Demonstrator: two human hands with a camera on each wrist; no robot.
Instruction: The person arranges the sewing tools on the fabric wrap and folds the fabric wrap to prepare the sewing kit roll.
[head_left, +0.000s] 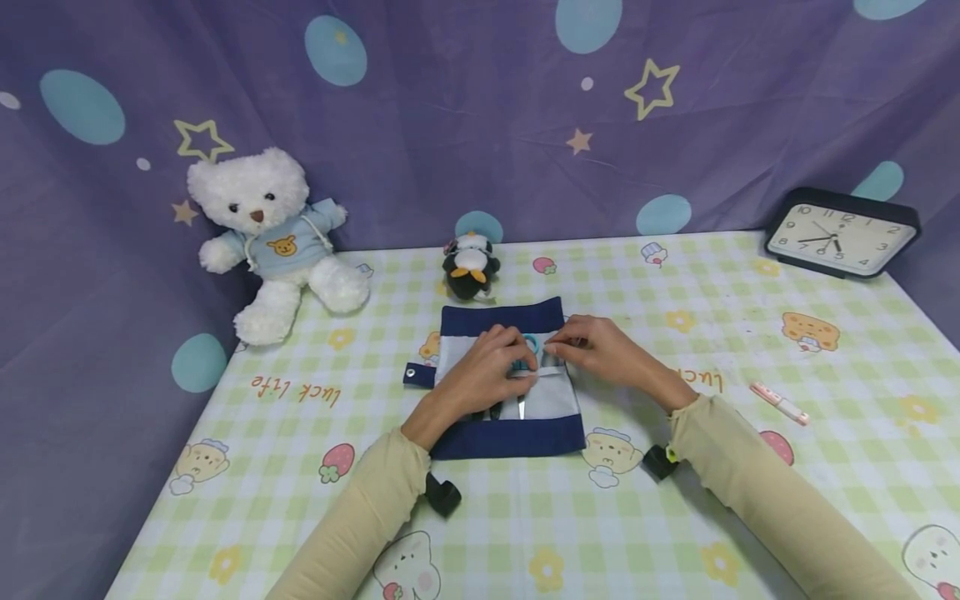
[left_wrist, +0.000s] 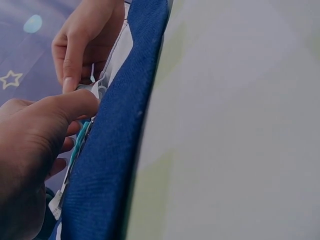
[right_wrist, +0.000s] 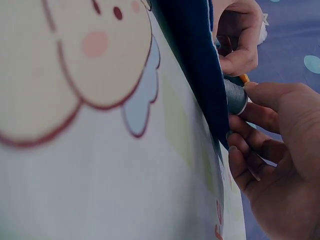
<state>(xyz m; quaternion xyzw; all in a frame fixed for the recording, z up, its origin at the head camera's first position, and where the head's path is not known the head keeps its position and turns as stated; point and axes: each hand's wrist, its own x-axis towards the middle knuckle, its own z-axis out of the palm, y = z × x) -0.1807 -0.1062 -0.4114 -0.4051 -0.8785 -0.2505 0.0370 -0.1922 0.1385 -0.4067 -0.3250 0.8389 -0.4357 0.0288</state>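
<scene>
A navy-edged fabric pouch (head_left: 510, 439) lies unfolded on the table with a pale grey lining. My right hand (head_left: 600, 350) pinches a spool of grey thread (right_wrist: 235, 97) at the pouch's right side, thumb on one end. Over the middle of the pouch, my left hand (head_left: 487, 371) pinches the white elastic band (left_wrist: 96, 90) between thumb and fingers, close to the right fingertips. Scissors with teal handles (head_left: 532, 343) sit under the band, their blade (head_left: 522, 407) pointing toward me. A dark item (head_left: 495, 410) beside the blade is mostly hidden by the left hand.
Behind the pouch lies a penguin plush (head_left: 471, 267). A white teddy bear (head_left: 273, 242) sits at the back left, and a black-framed clock (head_left: 843, 233) stands at the back right. A pink-and-white pen-like stick (head_left: 780, 402) rests on the checked tablecloth (head_left: 637, 542) at right.
</scene>
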